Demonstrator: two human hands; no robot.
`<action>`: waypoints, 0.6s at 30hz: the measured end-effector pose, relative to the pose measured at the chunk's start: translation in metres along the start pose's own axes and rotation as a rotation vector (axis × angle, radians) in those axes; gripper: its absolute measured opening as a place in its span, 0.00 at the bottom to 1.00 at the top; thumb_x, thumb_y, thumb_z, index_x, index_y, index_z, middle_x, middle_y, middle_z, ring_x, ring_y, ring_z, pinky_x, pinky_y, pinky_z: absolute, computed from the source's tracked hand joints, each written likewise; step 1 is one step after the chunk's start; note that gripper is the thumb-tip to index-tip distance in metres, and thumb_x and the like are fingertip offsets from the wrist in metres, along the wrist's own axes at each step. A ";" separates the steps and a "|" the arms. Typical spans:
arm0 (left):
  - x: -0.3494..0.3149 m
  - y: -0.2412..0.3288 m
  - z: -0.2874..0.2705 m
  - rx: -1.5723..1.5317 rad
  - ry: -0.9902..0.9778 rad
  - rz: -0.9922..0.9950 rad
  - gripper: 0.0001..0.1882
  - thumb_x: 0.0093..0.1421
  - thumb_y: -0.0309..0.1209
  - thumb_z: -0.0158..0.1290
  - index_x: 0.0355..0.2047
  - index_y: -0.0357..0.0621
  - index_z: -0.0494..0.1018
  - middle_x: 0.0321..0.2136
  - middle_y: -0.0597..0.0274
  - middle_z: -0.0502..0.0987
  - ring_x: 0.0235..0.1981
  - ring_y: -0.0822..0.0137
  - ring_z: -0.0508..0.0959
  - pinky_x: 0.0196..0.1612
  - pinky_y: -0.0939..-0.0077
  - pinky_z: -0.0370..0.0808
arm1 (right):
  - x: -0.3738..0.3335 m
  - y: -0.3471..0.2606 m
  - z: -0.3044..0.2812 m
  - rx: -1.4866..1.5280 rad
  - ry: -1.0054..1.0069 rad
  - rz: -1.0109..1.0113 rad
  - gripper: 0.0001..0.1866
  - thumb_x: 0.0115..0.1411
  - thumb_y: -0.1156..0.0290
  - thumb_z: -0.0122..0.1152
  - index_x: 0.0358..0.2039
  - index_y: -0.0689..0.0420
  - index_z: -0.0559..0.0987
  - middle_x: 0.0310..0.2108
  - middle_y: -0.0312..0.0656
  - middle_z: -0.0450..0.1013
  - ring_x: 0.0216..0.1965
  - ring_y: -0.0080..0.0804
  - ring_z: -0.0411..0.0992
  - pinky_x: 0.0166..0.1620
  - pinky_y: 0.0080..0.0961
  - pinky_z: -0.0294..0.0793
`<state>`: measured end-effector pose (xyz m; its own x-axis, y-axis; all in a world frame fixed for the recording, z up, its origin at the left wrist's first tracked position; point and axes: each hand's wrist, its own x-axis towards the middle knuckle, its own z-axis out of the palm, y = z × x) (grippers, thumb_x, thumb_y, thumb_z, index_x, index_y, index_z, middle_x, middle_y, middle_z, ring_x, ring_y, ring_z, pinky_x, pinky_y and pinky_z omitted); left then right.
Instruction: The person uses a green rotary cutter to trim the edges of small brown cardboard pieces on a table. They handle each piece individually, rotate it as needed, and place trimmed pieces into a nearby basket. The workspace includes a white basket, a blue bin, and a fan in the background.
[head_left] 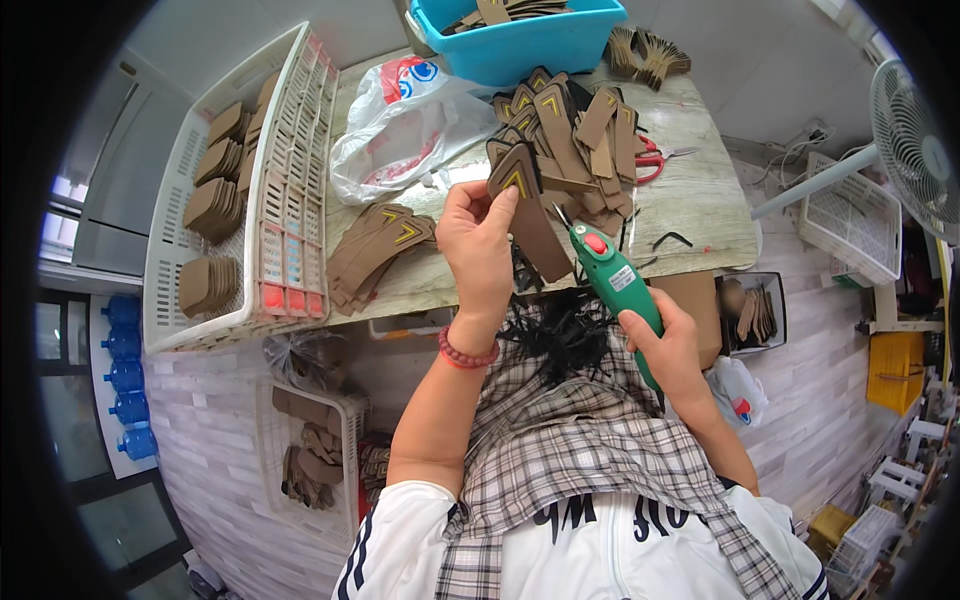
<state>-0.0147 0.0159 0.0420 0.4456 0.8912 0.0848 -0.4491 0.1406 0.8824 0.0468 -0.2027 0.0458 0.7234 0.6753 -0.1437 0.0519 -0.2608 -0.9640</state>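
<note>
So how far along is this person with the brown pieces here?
Judging by how things lie, roughly midway. A fanned stack of brown pieces sits beside the left hand, and more fill the white basket; whether those are finished cannot be told. In hand: one brown piece, with the green handheld tool in the right hand. A large heap remains behind.

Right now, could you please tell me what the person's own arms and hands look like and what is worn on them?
Both forearms are bare, with white short sleeves at the shoulders, the left one edged with dark stripes. The left hand has a red beaded bracelet at its wrist. The right hand wears nothing visible.
</note>
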 end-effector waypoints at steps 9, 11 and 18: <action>-0.008 -0.003 0.021 -0.206 0.028 -0.149 0.05 0.57 0.22 0.57 0.32 0.37 0.71 0.26 0.62 0.78 0.25 0.76 0.77 0.28 0.84 0.74 | 0.000 -0.010 -0.003 0.015 0.020 -0.055 0.23 0.58 0.64 0.64 0.48 0.65 0.73 0.25 0.34 0.72 0.25 0.17 0.67 0.30 0.17 0.68; -0.012 -0.007 0.023 -0.233 0.030 -0.172 0.05 0.57 0.22 0.57 0.32 0.36 0.71 0.28 0.60 0.79 0.26 0.74 0.78 0.29 0.83 0.76 | -0.001 -0.011 -0.003 0.035 0.032 -0.067 0.23 0.58 0.63 0.64 0.49 0.65 0.73 0.24 0.34 0.72 0.25 0.16 0.67 0.29 0.17 0.68; -0.021 -0.011 0.026 -0.235 0.034 -0.242 0.05 0.57 0.24 0.58 0.32 0.39 0.72 0.29 0.62 0.79 0.26 0.76 0.78 0.29 0.84 0.75 | 0.000 -0.014 -0.005 0.048 0.043 -0.060 0.22 0.58 0.63 0.63 0.48 0.64 0.74 0.23 0.33 0.71 0.23 0.16 0.66 0.27 0.16 0.67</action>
<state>0.0012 -0.0157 0.0427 0.5366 0.8332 -0.1336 -0.5014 0.4422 0.7437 0.0494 -0.2029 0.0600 0.7487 0.6584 -0.0768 0.0637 -0.1869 -0.9803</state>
